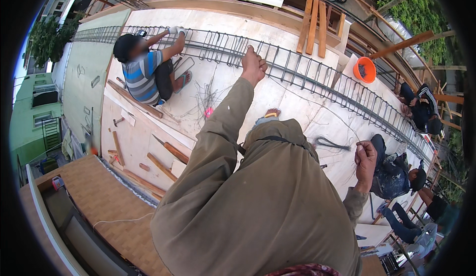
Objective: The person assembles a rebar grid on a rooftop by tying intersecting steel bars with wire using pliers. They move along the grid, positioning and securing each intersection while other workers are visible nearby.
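A long rebar cage of dark bars and stirrups crosses in front of me on pale plywood sheets. My left hand is closed at its near side, fingers pinched beside the stirrups. A thin tie wire runs in a loose curve from near that hand to my right hand. The right hand's fingers are closed on the wire's other end, held above the plywood. The left fingertips' grip on the wire is partly hidden. A dark bundle of wires lies just left of my right hand.
A person in a striped shirt squats by the cage at left, gloved hands on it. More people work at right. An orange bucket stands beyond the cage. Loose wires, wood pieces and a hammer lie left.
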`<state>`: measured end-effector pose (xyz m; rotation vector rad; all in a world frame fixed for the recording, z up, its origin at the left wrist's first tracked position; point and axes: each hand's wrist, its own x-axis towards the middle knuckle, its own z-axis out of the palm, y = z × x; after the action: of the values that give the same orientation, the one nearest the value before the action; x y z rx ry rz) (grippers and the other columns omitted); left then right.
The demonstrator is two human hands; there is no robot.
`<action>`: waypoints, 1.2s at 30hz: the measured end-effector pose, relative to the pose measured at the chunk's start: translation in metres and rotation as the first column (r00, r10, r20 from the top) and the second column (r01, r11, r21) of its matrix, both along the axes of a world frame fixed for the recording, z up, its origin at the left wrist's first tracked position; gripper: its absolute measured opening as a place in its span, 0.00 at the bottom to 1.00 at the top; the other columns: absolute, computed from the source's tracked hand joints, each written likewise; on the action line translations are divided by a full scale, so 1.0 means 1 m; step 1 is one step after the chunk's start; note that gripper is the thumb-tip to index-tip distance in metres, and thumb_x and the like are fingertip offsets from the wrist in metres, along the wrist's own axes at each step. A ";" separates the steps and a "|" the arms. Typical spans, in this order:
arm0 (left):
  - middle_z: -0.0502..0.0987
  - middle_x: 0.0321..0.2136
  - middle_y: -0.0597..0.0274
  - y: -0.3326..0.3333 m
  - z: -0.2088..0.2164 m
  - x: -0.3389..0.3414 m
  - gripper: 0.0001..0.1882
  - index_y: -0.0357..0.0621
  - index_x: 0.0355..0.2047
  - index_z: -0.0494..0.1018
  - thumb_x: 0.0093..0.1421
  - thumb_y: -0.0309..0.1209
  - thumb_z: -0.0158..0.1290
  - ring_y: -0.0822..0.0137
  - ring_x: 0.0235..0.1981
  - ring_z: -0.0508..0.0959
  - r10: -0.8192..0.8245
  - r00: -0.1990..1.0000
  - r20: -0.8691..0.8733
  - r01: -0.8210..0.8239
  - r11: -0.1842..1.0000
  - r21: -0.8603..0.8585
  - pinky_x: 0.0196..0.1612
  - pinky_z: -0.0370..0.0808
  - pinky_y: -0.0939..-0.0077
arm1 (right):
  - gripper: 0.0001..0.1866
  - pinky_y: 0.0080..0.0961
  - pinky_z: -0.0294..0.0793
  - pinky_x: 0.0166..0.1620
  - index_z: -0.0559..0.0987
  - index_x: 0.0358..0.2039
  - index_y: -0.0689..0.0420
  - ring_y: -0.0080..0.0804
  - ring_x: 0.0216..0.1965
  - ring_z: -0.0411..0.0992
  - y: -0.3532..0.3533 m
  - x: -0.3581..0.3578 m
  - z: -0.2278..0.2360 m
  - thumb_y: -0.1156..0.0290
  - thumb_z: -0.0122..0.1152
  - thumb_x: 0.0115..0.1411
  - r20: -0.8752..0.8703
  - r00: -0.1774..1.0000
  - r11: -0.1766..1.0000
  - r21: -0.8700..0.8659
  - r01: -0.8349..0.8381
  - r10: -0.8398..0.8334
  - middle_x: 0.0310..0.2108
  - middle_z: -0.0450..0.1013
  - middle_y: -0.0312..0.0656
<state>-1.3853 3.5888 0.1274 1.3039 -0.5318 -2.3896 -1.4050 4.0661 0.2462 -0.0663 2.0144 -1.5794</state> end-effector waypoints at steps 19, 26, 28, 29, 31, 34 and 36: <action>0.76 0.28 0.48 0.098 0.050 0.063 0.29 0.41 0.39 0.74 0.65 0.58 0.47 0.47 0.32 0.79 -0.625 0.261 0.736 0.390 -0.629 -0.672 0.36 0.75 0.53 | 0.10 0.18 0.71 0.39 0.79 0.42 0.65 0.18 0.34 0.71 0.010 -0.082 0.010 0.71 0.58 0.67 -0.618 0.782 0.893 0.397 0.214 0.087 0.33 0.77 0.36; 0.78 0.25 0.50 0.117 0.039 0.073 0.23 0.45 0.34 0.76 0.70 0.51 0.41 0.45 0.29 0.79 -0.542 0.188 0.819 0.359 -0.738 -0.571 0.34 0.75 0.49 | 0.10 0.21 0.72 0.41 0.80 0.42 0.65 0.23 0.35 0.74 -0.018 -0.084 0.034 0.72 0.58 0.66 -0.654 0.749 0.875 0.420 0.240 0.108 0.34 0.78 0.39; 0.78 0.25 0.49 0.116 0.042 0.068 0.24 0.45 0.34 0.76 0.70 0.51 0.41 0.46 0.31 0.79 -0.559 0.229 0.797 0.428 -0.678 -0.598 0.34 0.75 0.49 | 0.10 0.20 0.73 0.41 0.80 0.42 0.64 0.23 0.35 0.74 -0.018 -0.083 0.035 0.71 0.58 0.66 -0.682 0.724 0.881 0.399 0.255 0.099 0.34 0.78 0.40; 0.78 0.25 0.49 0.114 0.044 0.065 0.24 0.44 0.34 0.76 0.70 0.51 0.40 0.46 0.32 0.79 -0.562 0.248 0.789 0.461 -0.648 -0.607 0.34 0.74 0.49 | 0.10 0.20 0.73 0.41 0.80 0.42 0.65 0.23 0.35 0.74 -0.019 -0.083 0.035 0.71 0.59 0.66 -0.693 0.716 0.888 0.378 0.261 0.084 0.34 0.78 0.40; 0.78 0.25 0.49 0.110 0.046 0.060 0.25 0.45 0.33 0.76 0.71 0.51 0.40 0.46 0.32 0.79 -0.549 0.286 0.785 0.520 -0.600 -0.608 0.35 0.74 0.49 | 0.10 0.21 0.73 0.41 0.80 0.42 0.65 0.23 0.36 0.74 -0.020 -0.081 0.034 0.71 0.59 0.66 -0.714 0.698 0.902 0.334 0.275 0.052 0.34 0.78 0.40; 0.79 0.27 0.48 0.112 0.037 0.057 0.26 0.44 0.32 0.76 0.72 0.50 0.38 0.45 0.34 0.79 -0.535 0.377 0.756 0.577 -0.502 -0.644 0.36 0.74 0.48 | 0.11 0.20 0.73 0.41 0.80 0.42 0.65 0.23 0.36 0.74 -0.025 -0.079 0.036 0.71 0.59 0.66 -0.719 0.693 0.902 0.327 0.283 0.043 0.34 0.78 0.39; 0.79 0.27 0.47 0.113 0.029 0.053 0.26 0.43 0.32 0.76 0.72 0.51 0.38 0.44 0.34 0.79 -0.531 0.432 0.729 0.609 -0.425 -0.670 0.37 0.74 0.48 | 0.11 0.20 0.73 0.42 0.80 0.43 0.65 0.23 0.36 0.73 -0.027 -0.079 0.034 0.71 0.59 0.66 -0.694 0.719 0.918 0.297 0.261 0.021 0.34 0.78 0.39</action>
<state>-1.3326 3.7014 0.1562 0.1704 -2.9556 -1.3473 -1.4838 4.0394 0.2804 -0.4423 2.9385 -1.3074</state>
